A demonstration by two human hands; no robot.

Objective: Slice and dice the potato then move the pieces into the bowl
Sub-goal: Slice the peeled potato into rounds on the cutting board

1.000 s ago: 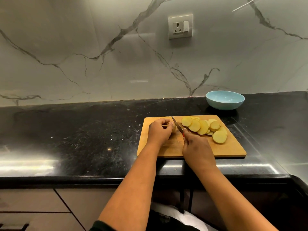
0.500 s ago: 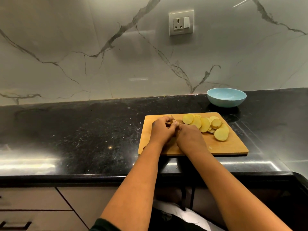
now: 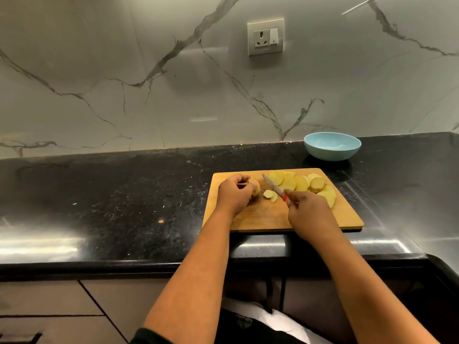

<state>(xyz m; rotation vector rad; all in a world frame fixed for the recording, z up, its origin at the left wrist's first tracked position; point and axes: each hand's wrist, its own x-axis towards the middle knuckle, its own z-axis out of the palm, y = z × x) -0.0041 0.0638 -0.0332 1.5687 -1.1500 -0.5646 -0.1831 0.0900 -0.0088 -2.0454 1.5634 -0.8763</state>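
Nearest the viewer, the right hand (image 3: 310, 214) grips the red handle of a small narrow-bladed knife (image 3: 273, 186), the blade pointing toward 11 o'clock over the rectangular wooden cutting board (image 3: 260, 217). At 9 o'clock from it, the left hand (image 3: 234, 194) curls its fingers round the pale unsliced stub of potato (image 3: 256, 189), pinning it on the board. Two thin fresh slices (image 3: 270, 194) lie between stub and blade. Beyond the knife, at 1 o'clock, a fanned heap of round yellow potato slices (image 3: 301, 184) rests on the board's far right part. Farther still, on the black speckled stone counter (image 3: 124, 194), the shallow light-blue bowl (image 3: 332, 146) stands apart from the board, with nothing visible inside.

The stub is short, so the slicing likely goes best with fingertips tucked back, knuckles guiding the blade, and thin, even strokes straight down.
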